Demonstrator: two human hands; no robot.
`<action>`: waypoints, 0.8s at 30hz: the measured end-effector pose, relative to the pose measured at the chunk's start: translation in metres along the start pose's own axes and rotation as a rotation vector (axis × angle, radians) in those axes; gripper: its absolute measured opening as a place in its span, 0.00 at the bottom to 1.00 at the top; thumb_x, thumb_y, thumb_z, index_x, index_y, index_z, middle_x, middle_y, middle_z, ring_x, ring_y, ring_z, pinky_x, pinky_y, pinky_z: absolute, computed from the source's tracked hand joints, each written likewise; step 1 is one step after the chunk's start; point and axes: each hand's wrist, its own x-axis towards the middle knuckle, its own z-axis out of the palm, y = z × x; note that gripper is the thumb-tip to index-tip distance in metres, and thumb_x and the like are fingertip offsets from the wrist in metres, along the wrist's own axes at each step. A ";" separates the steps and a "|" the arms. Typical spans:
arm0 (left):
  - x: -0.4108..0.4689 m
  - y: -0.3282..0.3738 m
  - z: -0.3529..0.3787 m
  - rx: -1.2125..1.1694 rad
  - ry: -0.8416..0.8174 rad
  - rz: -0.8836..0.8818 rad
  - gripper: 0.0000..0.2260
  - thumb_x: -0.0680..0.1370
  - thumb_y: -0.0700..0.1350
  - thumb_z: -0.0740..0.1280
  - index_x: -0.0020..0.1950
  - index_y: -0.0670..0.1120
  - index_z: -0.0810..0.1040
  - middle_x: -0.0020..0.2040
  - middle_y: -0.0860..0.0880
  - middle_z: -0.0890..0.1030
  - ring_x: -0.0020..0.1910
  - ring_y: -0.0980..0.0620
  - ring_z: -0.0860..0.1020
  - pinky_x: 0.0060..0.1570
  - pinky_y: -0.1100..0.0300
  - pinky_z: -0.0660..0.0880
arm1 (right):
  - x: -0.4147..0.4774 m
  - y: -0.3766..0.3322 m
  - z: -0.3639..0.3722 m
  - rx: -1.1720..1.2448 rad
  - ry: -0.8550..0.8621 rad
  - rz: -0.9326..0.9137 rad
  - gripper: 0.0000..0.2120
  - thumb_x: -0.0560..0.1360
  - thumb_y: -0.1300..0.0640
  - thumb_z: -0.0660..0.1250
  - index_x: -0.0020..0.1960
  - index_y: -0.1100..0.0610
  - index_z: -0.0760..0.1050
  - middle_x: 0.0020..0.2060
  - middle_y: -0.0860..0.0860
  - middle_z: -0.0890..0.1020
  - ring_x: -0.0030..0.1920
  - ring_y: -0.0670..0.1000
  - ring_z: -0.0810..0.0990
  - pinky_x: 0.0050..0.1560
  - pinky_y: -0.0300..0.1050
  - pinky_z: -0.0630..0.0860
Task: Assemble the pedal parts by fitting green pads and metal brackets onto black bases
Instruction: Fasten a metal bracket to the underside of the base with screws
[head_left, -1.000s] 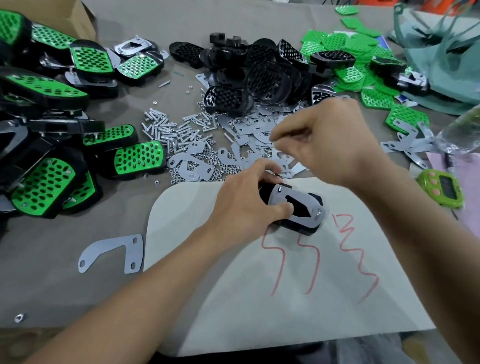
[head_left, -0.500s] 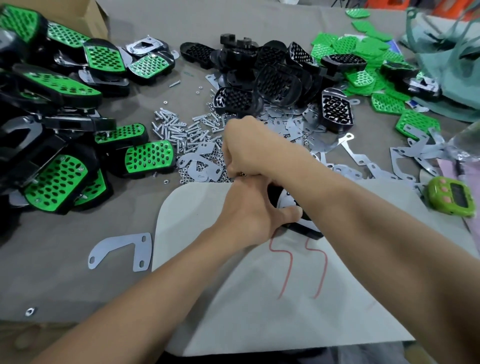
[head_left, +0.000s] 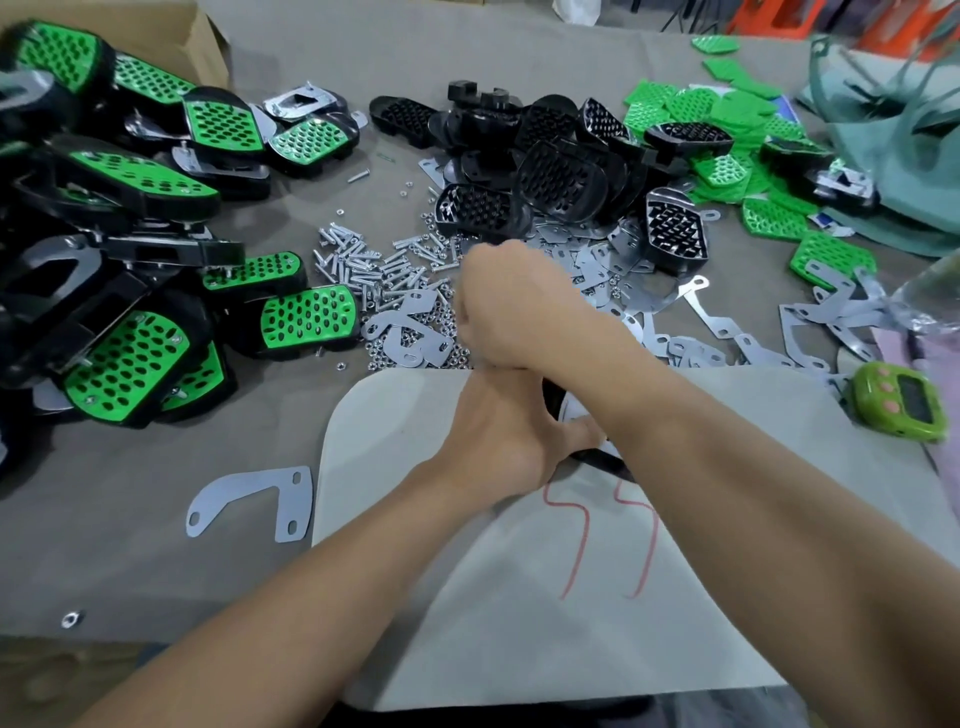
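Observation:
My left hand (head_left: 509, 436) grips a black pedal base (head_left: 597, 460) that lies on the white mat (head_left: 571, 649). A metal bracket (head_left: 574, 410) sits on top of the base. My right forearm crosses over both and hides most of them. My right hand (head_left: 504, 306) reaches past the mat's far edge, knuckles up, over the heap of small nuts (head_left: 400, 358) and flat brackets. Its fingertips point down and are hidden, so I cannot see what they touch.
Finished green-and-black pedals (head_left: 306, 317) are piled at the left. Screws (head_left: 363, 265) lie behind the nuts. Black bases (head_left: 545, 171) are heaped at the back, green pads (head_left: 727, 114) at the back right. Loose brackets (head_left: 727, 332) are spread right; one bracket (head_left: 249, 493) lies left of the mat. A green timer (head_left: 904, 405) sits right.
My right hand has left the pedal and swung left and forward to the nut heap. My left hand has kept its grip on the base.

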 end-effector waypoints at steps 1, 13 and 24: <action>0.000 0.000 -0.001 -0.022 0.016 -0.002 0.17 0.66 0.60 0.75 0.37 0.53 0.71 0.31 0.56 0.75 0.31 0.57 0.72 0.30 0.59 0.64 | -0.002 0.006 -0.001 0.099 0.004 0.047 0.04 0.75 0.58 0.68 0.47 0.58 0.78 0.37 0.54 0.78 0.40 0.58 0.79 0.39 0.48 0.76; 0.001 0.001 0.000 -0.086 0.036 -0.038 0.26 0.60 0.62 0.75 0.54 0.63 0.70 0.51 0.65 0.82 0.50 0.59 0.80 0.53 0.52 0.78 | -0.094 0.090 -0.007 0.563 0.255 0.350 0.10 0.71 0.56 0.74 0.34 0.43 0.83 0.27 0.38 0.83 0.33 0.39 0.82 0.33 0.29 0.76; -0.002 0.002 -0.003 -0.103 0.041 -0.016 0.26 0.64 0.58 0.78 0.58 0.60 0.72 0.52 0.63 0.83 0.54 0.55 0.80 0.56 0.51 0.76 | -0.111 0.077 0.010 0.568 0.194 0.244 0.10 0.69 0.61 0.73 0.39 0.46 0.86 0.29 0.40 0.84 0.33 0.40 0.83 0.37 0.38 0.81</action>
